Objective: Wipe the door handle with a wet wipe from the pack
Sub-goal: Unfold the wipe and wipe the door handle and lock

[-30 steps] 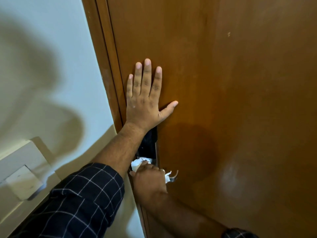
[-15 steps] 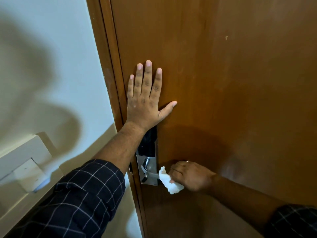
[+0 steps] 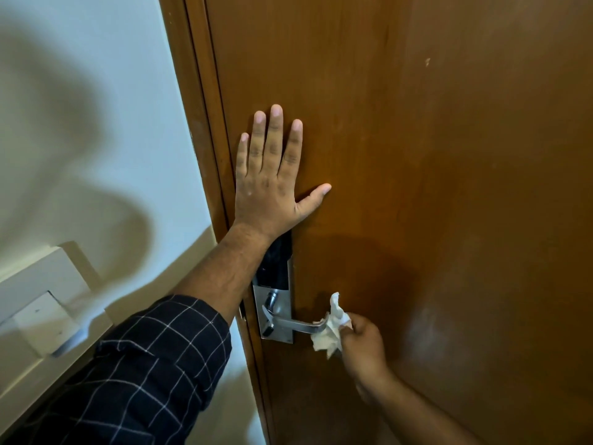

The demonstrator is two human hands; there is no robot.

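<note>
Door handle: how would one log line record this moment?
left hand flat on brown wooden door | right hand holds crumpled white wipe at silver lever handle tip

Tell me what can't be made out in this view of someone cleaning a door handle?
- Top of the lock plate: hidden by the left hand and wrist.
- Tip of the door handle: covered by the wet wipe in the right hand.
- Wipe pack: out of frame.
- Wall fixture: cut off by the left edge, purpose unclear.

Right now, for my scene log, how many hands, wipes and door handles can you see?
Hands: 2, the left hand flat on the door, the right hand holding the wipe
Wipes: 1, the wet wipe
Door handles: 1, the door handle
Total: 4
</note>
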